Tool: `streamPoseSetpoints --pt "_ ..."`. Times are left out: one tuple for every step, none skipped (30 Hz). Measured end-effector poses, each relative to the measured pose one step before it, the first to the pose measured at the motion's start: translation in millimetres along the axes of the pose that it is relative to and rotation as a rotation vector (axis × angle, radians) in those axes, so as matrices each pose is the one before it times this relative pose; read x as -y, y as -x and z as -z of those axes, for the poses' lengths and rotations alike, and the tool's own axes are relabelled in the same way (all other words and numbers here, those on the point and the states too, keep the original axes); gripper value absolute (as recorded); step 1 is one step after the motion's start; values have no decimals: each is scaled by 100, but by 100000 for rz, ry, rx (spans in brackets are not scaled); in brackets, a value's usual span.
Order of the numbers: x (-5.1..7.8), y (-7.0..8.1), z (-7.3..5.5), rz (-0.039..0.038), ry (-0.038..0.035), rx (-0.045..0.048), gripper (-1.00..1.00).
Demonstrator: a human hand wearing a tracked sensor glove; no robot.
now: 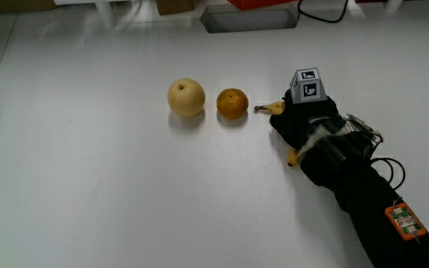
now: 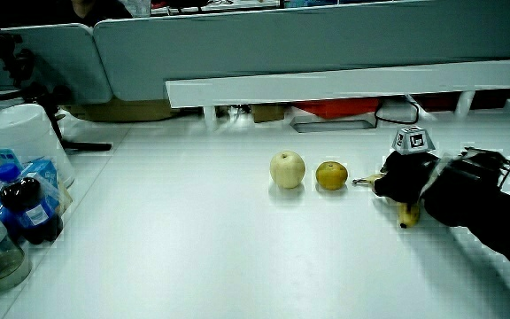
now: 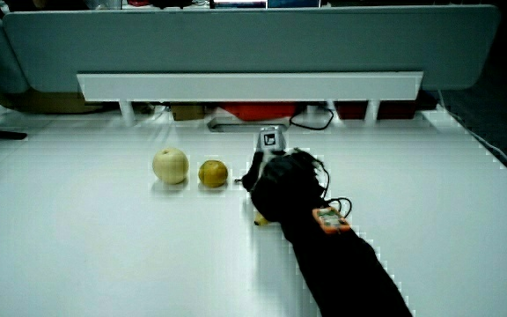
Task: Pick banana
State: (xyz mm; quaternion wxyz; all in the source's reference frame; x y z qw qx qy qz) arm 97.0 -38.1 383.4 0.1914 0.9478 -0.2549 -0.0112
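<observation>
White bench (image 1: 88, 171) is stretching out under bright light, with a low grey partition (image 2: 326, 40) and a white rail (image 2: 343, 89) standing at its edge farthest from the person. Near the centre of the frame a pale yellow round fruit (image 1: 186, 97) and an orange (image 1: 232, 103) are sitting side by side, close but apart. Just beside the orange, the hand (image 1: 307, 123) is lying over the banana (image 1: 275, 108) and gripping it with its fingers curled down around it. The glove is covering most of the fruit: only the stem end is poking out toward the orange, and the other tip is showing under the wrist in a side view (image 2: 405, 215). The banana is resting on the bench, a little nearer to the person than the orange. The patterned cube (image 1: 307, 84) is sitting on the back of the hand. An orange tag (image 1: 404, 221) is showing on the forearm. In a side view, a dark bottle (image 2: 27, 208) and a white tub (image 2: 20, 133) are crowding the bench's edge, well apart from the fruit.
</observation>
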Motion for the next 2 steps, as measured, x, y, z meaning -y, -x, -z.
streamPoseSetpoints --pt "542 658 -322 -3393 518 -1085 100" --pt "214 319 805 -818 3949 -2684 100"
